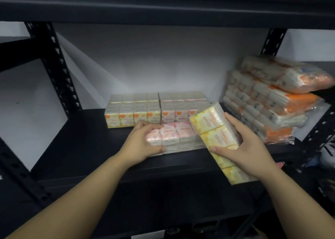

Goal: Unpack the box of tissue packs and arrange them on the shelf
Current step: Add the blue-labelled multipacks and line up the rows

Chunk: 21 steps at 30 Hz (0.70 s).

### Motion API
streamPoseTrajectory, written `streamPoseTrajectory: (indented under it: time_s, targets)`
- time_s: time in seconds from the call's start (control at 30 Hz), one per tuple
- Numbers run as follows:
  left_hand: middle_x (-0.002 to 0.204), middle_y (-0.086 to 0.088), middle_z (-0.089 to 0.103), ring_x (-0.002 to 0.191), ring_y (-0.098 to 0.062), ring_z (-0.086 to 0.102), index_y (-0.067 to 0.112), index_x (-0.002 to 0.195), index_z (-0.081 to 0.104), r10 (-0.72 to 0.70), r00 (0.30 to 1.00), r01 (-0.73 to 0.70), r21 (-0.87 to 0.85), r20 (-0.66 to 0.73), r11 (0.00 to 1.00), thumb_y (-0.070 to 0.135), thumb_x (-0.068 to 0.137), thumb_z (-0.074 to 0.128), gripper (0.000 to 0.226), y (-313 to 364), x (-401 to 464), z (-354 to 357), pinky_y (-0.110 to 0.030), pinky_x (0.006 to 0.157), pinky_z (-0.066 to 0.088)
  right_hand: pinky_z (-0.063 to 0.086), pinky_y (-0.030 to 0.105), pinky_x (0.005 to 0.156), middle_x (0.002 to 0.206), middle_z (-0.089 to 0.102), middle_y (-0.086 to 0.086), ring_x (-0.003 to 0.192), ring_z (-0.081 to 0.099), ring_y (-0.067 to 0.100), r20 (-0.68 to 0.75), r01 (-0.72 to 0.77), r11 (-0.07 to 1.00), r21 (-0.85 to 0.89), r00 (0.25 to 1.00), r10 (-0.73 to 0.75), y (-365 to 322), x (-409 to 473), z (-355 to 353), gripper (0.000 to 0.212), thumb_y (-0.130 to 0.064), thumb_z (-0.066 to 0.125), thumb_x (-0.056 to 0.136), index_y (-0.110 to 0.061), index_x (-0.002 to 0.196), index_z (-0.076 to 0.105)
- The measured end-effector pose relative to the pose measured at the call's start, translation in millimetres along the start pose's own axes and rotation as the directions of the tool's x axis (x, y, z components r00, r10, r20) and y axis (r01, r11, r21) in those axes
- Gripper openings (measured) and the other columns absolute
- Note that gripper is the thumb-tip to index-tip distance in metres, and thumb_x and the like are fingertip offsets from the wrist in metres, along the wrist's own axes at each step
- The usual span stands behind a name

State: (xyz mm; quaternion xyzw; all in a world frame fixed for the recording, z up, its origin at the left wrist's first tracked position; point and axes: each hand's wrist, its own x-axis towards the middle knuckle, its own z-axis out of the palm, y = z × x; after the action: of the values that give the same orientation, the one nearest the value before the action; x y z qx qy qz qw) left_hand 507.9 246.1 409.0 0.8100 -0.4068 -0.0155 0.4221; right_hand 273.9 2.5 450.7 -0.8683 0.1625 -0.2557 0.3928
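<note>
A pink tissue pack (178, 135) lies on the black shelf (87, 144) near its front, and my left hand (145, 140) grips its left end. My right hand (243, 148) holds a yellow tissue pack (213, 128) tilted, with its far end over the pink pack and its near end past the shelf's front edge. Behind them stand a yellow pack (133, 109) and a pink pack (178, 106) side by side against the back wall. The box is not in view.
A tall stack of orange-and-white tissue packs (272, 100) fills the shelf's right end, its top pack slanting. Black perforated uprights (59, 70) frame the bay. An upper shelf board (163, 6) hangs overhead. Bare shelf surface lies at the left.
</note>
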Motion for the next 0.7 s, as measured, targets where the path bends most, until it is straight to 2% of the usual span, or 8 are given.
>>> streamPoseTrajectory:
  time_s: [0.1,0.2,0.3,0.37,0.47,0.57,0.67,0.7]
  targets:
    - [0.128,0.014,0.046,0.122,-0.006,0.047,0.044,0.137,0.06,0.03,0.998,-0.032,0.041,0.049,0.999,0.042,0.068,0.094,0.077,17.9,26.7,24.8,-0.028,0.112,0.039,0.052,0.045,0.106,0.143,0.05,-0.026,0.128,0.053,0.0,0.021,0.028,0.999,0.018,0.999,-0.028,-2.5,10.2,-11.8,0.104,-0.051,0.095,0.065,-0.064,0.148,0.034]
    - [0.143,0.008,0.043,0.137,-0.014,0.036,0.045,0.141,0.057,0.042,0.993,-0.058,0.139,0.113,0.989,0.056,0.065,0.092,0.085,28.9,46.0,33.3,-0.04,0.118,0.033,0.053,0.044,0.103,0.14,0.052,-0.023,0.125,0.055,0.001,0.045,0.066,0.998,0.004,0.997,-0.066,-5.9,20.0,-21.3,0.101,-0.05,0.094,0.066,-0.067,0.145,0.034]
    - [0.147,0.01,0.042,0.141,-0.011,0.03,0.047,0.141,0.055,0.047,0.994,-0.061,0.145,0.098,0.988,0.072,0.061,0.084,0.088,39.2,47.2,23.8,-0.04,0.116,0.032,0.055,0.04,0.1,0.136,0.054,-0.025,0.12,0.057,-0.002,0.071,0.091,0.996,0.008,0.993,-0.091,-9.8,28.5,-25.3,0.099,-0.047,0.094,0.067,-0.071,0.142,0.034]
    - [0.144,0.016,0.047,0.138,-0.006,0.039,0.046,0.139,0.054,0.063,0.997,-0.066,0.062,0.045,0.996,0.077,0.067,0.074,0.082,50.5,39.5,12.9,-0.035,0.113,0.037,0.055,0.039,0.099,0.137,0.054,-0.025,0.12,0.058,-0.001,0.109,0.111,0.994,0.017,0.988,-0.112,-13.0,33.6,-22.9,0.102,-0.049,0.094,0.066,-0.067,0.146,0.034]
    - [0.144,0.019,0.055,0.133,0.002,0.051,0.036,0.144,0.053,0.036,0.999,-0.034,-0.22,0.004,0.975,0.07,0.076,0.068,0.077,66.3,28.1,-11.0,-0.031,0.109,0.045,0.055,0.039,0.1,0.138,0.053,-0.027,0.121,0.057,-0.001,0.185,0.14,0.99,0.03,0.972,-0.143,-23.7,43.0,-9.8,0.107,-0.053,0.095,0.062,-0.058,0.15,0.035]
    - [0.139,0.008,0.063,0.131,-0.009,0.058,0.028,0.144,0.055,0.029,0.999,-0.017,-0.372,0.026,0.928,0.061,0.082,0.066,0.071,70.4,18.3,-37.2,-0.034,0.106,0.051,0.056,0.037,0.099,0.132,0.057,-0.031,0.117,0.059,-0.004,0.256,0.181,0.983,0.044,0.949,-0.186,-42.7,51.7,12.7,0.105,-0.06,0.093,0.06,-0.058,0.148,0.038]
    - [0.136,-0.001,0.066,0.129,-0.021,0.062,0.02,0.142,0.058,-0.044,0.999,0.042,-0.533,0.008,0.845,0.062,0.087,0.056,0.068,62.8,-0.7,-58.8,-0.046,0.107,0.051,0.054,0.017,0.088,0.121,0.062,-0.03,0.106,0.061,-0.01,0.309,0.203,0.977,0.061,0.927,-0.212,-69.5,57.0,40.0,0.098,-0.07,0.082,0.062,-0.055,0.148,0.037]
    - [0.134,-0.003,0.067,0.128,-0.024,0.063,0.018,0.142,0.058,-0.075,0.997,0.062,-0.582,0.002,0.811,0.065,0.088,0.056,0.072,57.8,-8.4,-66.9,-0.05,0.108,0.05,0.053,0.016,0.085,0.12,0.062,-0.03,0.105,0.061,-0.011,0.33,0.209,0.975,0.08,0.917,-0.224,-80.2,58.0,49.6,0.099,-0.073,0.078,0.062,-0.053,0.149,0.036]
